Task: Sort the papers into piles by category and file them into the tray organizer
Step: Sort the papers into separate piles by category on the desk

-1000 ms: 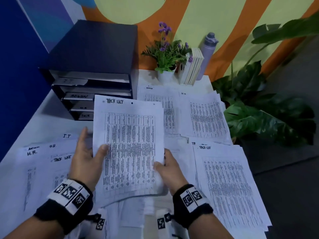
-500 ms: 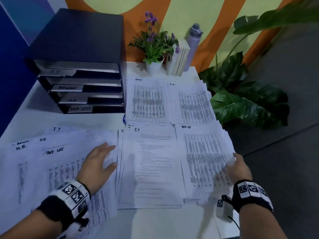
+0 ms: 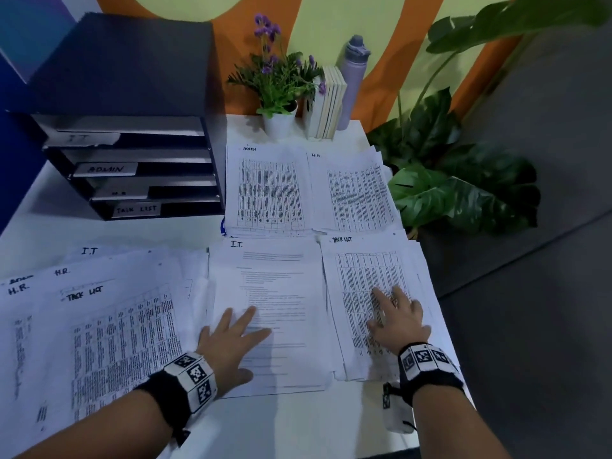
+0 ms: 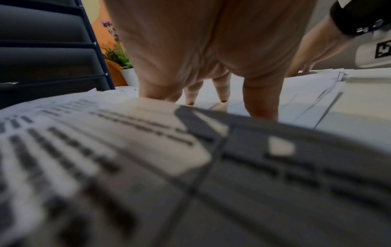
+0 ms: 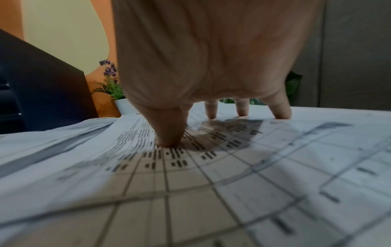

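Four sorted piles lie on the white table: ADMIN pile (image 3: 270, 190), H.R. pile (image 3: 354, 193), I.T. pile (image 3: 275, 270) and TASK LIST pile (image 3: 367, 263). My left hand (image 3: 231, 339) rests flat with spread fingers on the I.T. pile's near left part. My right hand (image 3: 394, 313) presses straight fingertips (image 5: 169, 142) on the top TASK LIST sheet (image 5: 211, 167). A loose unsorted spread of papers (image 3: 99, 319) covers the table's left side. The dark tray organizer (image 3: 132, 154), labelled I.T., ADMIN, H.R. and TASK LIST, stands at the back left.
A potted purple flower (image 3: 278, 91), a row of books (image 3: 328, 104) and a lilac bottle (image 3: 352, 81) stand at the table's back. A large leafy plant (image 3: 463, 187) grows beyond the right edge. Bare table shows in front of the organizer (image 3: 116, 233).
The TASK LIST sheet held up by both hands one second ago now lies on the right pile. My right hand moved onto it; my left hand shifted from the loose spread to the I.T. pile.
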